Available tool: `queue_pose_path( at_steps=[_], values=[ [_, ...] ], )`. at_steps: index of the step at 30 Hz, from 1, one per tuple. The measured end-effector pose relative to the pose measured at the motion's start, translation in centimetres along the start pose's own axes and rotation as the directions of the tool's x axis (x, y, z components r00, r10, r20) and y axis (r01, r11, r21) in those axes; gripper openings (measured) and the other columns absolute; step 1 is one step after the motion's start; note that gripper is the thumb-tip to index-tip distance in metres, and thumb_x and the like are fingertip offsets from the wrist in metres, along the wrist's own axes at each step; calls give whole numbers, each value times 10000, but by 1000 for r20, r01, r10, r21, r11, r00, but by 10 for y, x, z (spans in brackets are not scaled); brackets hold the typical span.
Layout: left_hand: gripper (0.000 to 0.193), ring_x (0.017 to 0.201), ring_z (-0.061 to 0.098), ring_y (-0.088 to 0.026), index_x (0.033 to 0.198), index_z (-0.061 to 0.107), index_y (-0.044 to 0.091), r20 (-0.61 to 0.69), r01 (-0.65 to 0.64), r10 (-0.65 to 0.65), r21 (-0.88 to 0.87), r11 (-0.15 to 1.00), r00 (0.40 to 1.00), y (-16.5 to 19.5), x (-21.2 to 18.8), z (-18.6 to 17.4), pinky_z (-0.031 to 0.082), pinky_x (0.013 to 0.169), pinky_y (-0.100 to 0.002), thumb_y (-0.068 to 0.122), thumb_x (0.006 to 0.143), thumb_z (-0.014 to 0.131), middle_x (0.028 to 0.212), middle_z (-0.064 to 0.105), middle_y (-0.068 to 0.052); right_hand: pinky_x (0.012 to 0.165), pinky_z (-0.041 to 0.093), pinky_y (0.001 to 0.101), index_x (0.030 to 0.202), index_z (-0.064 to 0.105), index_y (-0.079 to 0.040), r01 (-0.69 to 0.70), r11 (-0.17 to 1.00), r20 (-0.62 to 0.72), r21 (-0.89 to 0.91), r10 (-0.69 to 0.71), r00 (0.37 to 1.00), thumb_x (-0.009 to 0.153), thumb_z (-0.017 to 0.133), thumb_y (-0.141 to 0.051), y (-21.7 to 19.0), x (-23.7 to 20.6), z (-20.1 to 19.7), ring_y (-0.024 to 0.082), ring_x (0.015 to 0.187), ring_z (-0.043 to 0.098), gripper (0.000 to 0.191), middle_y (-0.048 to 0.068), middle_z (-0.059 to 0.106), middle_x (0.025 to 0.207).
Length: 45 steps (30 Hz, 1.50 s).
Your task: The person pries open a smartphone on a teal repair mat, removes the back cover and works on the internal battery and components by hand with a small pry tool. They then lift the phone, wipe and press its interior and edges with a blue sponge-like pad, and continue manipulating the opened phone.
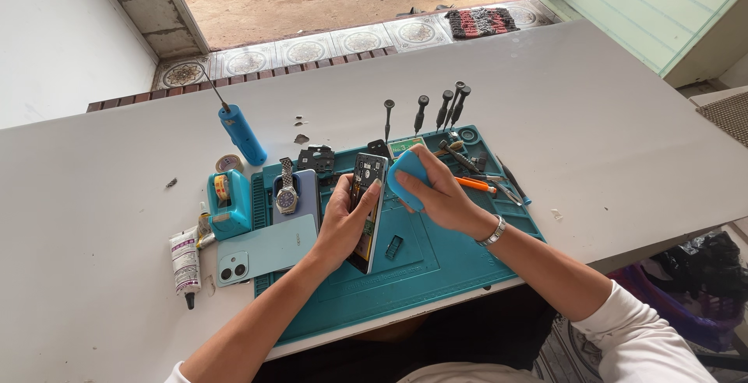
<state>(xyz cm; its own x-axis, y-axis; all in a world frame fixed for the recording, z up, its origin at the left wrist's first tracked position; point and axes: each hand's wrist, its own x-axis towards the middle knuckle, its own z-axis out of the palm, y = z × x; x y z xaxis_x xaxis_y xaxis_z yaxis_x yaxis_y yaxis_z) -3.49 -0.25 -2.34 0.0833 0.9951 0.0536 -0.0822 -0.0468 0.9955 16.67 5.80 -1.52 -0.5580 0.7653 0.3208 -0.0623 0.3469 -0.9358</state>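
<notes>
White worktable (101, 274) beside an open doorway with a patterned tile threshold (304, 49) and bare earth beyond. From left: glue tube (185, 263), teal tape dispenser (228, 204), blue cylinder tool (242, 134), pale phone back cover (265, 249), wristwatch (286, 190). On the teal repair mat (436, 262), the left hand (343, 223) grips an opened phone (367, 208), held tilted above the mat; the right hand (444, 196) is closed around a blue pad (407, 178) touching the phone's upper edge. Screwdrivers (436, 110) stand behind.
</notes>
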Motion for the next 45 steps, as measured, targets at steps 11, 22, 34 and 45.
queue_pose_path(
  at_steps=[11,22,34,45],
  values=[
    [348,689,647,-25,1112,492,82,-5,-34,35,28,999,999,-2,1,-1,558,585,-191,390,990,597,797,639,-18,491,524,193,1117,458,-117,-15,999,-10,-46,15,1000,1039,567,-266,-1,0,-1,83,668,663,200,34,589,901],
    [351,673,650,-34,1115,488,84,21,-4,3,28,1000,1000,3,-1,-2,556,570,-201,405,996,563,793,639,-24,470,484,192,1155,465,-105,-31,999,0,-31,31,1000,1030,574,-266,-2,0,1,71,626,616,231,29,566,872],
    [372,707,593,-15,1149,507,72,91,-30,24,59,998,996,-3,2,-6,523,601,-193,417,1018,556,823,620,-20,436,468,207,1251,438,-86,-53,999,9,9,53,999,1020,576,-252,-2,1,1,63,562,578,316,25,559,821],
    [399,686,643,-22,1136,490,85,-5,85,-85,31,996,996,3,-1,-3,560,582,-200,451,989,550,813,635,-28,475,502,213,1208,478,-78,-56,998,13,32,56,998,1024,594,-248,-3,1,4,67,625,605,276,22,559,890]
  ],
)
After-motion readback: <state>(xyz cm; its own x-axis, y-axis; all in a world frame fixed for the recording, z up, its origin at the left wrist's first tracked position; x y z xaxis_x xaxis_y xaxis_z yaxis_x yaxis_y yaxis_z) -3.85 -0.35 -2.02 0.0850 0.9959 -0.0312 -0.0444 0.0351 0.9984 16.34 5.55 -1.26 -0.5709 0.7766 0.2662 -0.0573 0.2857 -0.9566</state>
